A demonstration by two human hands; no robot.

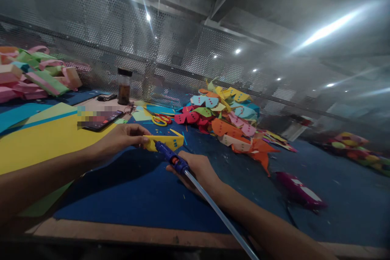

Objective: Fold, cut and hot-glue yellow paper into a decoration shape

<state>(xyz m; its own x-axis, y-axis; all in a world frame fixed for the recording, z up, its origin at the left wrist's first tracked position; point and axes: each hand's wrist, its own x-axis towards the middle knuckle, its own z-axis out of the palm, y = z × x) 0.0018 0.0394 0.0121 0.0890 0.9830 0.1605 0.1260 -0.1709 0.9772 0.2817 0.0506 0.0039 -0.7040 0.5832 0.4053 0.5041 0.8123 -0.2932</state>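
My left hand point(122, 141) pinches one end of a folded yellow paper piece point(169, 143) that has small blue marks on its side. In my right hand point(198, 172) is a dark blue glue gun point(171, 157), gripped with the fingers wrapped round its handle. The gun's nozzle meets the paper near my left fingertips; whether it touches cannot be made out. A long clear glue stick point(210, 201) runs out of the gun's back toward the lower right. Beyond the paper lie scissors point(160, 120) with yellow and red handles.
Folded colourful paper shapes point(234, 118) are heaped at the back centre. A purple device point(300, 191) lies right. On the left are yellow sheets point(45, 142), a phone point(100, 120), a dark-lidded jar point(124, 87) and a pile of paper strips point(39, 75). Perforated metal panels stand behind.
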